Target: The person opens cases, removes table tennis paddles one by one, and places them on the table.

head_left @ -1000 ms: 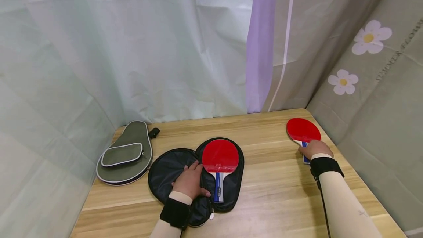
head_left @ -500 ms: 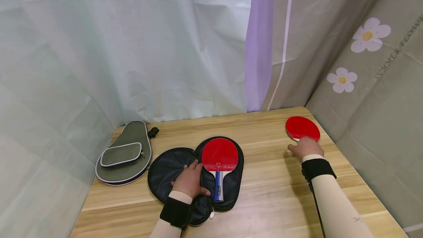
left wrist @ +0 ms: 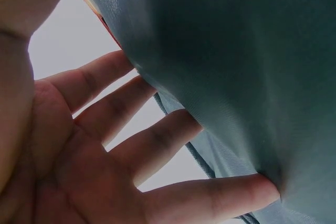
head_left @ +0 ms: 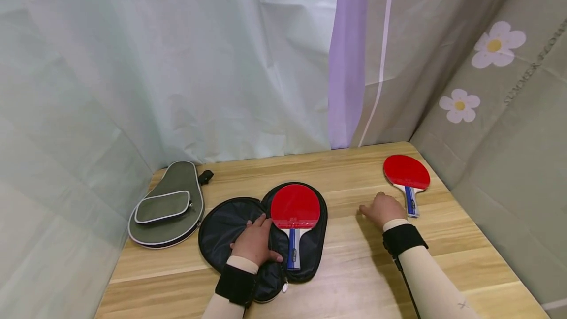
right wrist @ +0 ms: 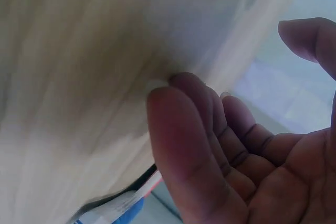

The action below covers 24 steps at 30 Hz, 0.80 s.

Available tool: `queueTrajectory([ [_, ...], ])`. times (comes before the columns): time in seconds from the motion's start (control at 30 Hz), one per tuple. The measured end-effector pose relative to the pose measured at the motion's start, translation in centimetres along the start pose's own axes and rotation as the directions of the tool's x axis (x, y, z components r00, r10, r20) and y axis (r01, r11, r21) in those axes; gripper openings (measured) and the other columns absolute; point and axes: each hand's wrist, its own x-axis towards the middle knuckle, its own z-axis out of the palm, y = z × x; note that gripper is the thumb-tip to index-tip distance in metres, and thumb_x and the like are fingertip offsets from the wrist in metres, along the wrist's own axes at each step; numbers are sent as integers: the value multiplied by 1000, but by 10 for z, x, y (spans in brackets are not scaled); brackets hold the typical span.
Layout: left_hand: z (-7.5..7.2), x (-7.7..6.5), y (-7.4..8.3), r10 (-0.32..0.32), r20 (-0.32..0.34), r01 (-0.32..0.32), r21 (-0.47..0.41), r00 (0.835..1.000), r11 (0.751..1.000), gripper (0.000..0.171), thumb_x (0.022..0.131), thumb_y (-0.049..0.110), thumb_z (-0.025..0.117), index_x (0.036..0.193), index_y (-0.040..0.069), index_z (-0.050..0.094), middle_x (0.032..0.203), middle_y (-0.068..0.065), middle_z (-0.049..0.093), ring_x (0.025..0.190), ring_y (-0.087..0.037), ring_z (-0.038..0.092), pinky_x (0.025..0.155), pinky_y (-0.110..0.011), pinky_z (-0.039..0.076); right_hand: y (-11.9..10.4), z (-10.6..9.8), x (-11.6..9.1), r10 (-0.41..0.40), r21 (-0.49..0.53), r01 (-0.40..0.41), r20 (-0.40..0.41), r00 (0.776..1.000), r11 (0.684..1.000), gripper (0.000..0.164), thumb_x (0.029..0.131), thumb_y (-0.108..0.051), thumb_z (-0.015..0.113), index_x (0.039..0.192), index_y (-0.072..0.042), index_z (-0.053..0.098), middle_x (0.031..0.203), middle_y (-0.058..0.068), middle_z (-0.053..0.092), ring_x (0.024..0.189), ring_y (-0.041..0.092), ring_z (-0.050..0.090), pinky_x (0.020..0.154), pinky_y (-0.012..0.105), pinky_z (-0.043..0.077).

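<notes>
A black zip case (head_left: pixel 223 223) lies unfolded near the middle of the table, and a red table tennis paddle (head_left: pixel 295 205) with a blue-and-white handle rests on its right half. My left hand (head_left: pixel 253 244) rests on the case's left half; in the left wrist view its spread fingers (left wrist: pixel 165 140) touch the dark fabric (left wrist: pixel 226 51). Between that paddle and a second red paddle (head_left: pixel 406 171) at the far right, my right hand (head_left: pixel 384 209) hovers over the wood. Its fingers (right wrist: pixel 181 135) are loosely bent and hold nothing; the second paddle lies apart from it.
An olive-grey paddle case (head_left: pixel 174 218) with a front pocket and a black strap (head_left: pixel 205 177) lies at the table's left. Behind the wooden table (head_left: pixel 343 265) hang curtains (head_left: pixel 221 73), and a flowered one (head_left: pixel 500 171) borders the right side.
My right hand has let go of the far-right paddle's handle and moved left, away from it. The left hand stays on the black case.
</notes>
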Motion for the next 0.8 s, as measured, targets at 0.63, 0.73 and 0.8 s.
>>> queueTrajectory([
  [0.63, -1, 0, 3, -8, 7, 8, -6, 1000, 1000, 105, 59, 48, 96, 149, 16, 53, 162, -12, 44, 144, -54, 43, 76, -91, 37, -37, 12, -24, -73, -61, 68, -83, 994, 996, 77, 91, -64, 61, 114, 9, 61, 75, 18, 67, 63, 29, 63, 52, 44, 52],
  [0.73, -1, -1, 3, -7, 6, 7, -4, 1000, 1000, 105, 59, 48, 96, 148, 16, 53, 162, -12, 44, 144, -54, 43, 76, -90, 37, -44, 14, -27, -84, -78, 77, -90, 992, 994, 78, 92, -69, 57, 113, 5, 64, 76, 18, 69, 64, 31, 64, 52, 45, 53],
  [0.8, -1, -1, 2, -6, 8, 6, -2, 1000, 1000, 105, 59, 48, 96, 148, 15, 53, 162, -12, 44, 144, -54, 43, 76, -90, 37, -49, 16, -29, -85, -83, 77, -87, 993, 994, 76, 92, -71, 56, 112, 3, 65, 77, 17, 70, 65, 31, 65, 52, 45, 53],
])
